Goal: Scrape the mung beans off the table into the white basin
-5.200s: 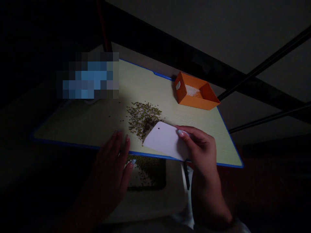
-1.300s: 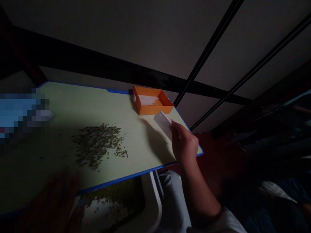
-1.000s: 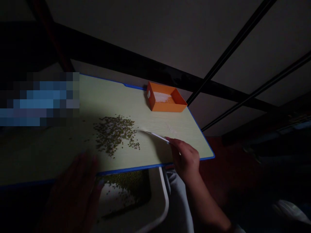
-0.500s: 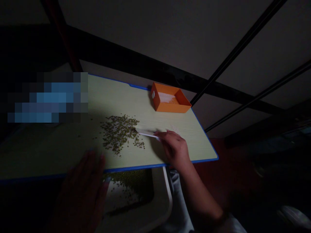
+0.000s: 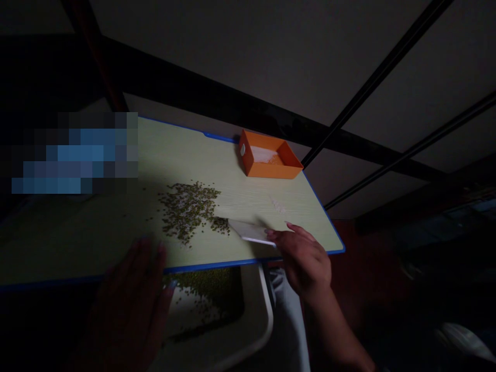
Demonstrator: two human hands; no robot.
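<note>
- The left hand (image 5: 134, 305) lies flat, fingers spread and holding nothing, at the near edge of the table (image 5: 116, 232), just above the white tray (image 5: 248, 330) below that edge – beans already lie in the tray.
- The green beans (image 5: 188, 209) are scattered mid-table, a small clump touching the scraper's left edge.
- The white scraper (image 5: 250, 231) is pinched in the right hand (image 5: 306, 261), fingers closed on its right end, blade tilted low. To my eye, keeping the edge pressed flat would stop beans slipping under.
- An orange box (image 5: 269, 161) with white grains stands at the far edge, well apart.
</note>
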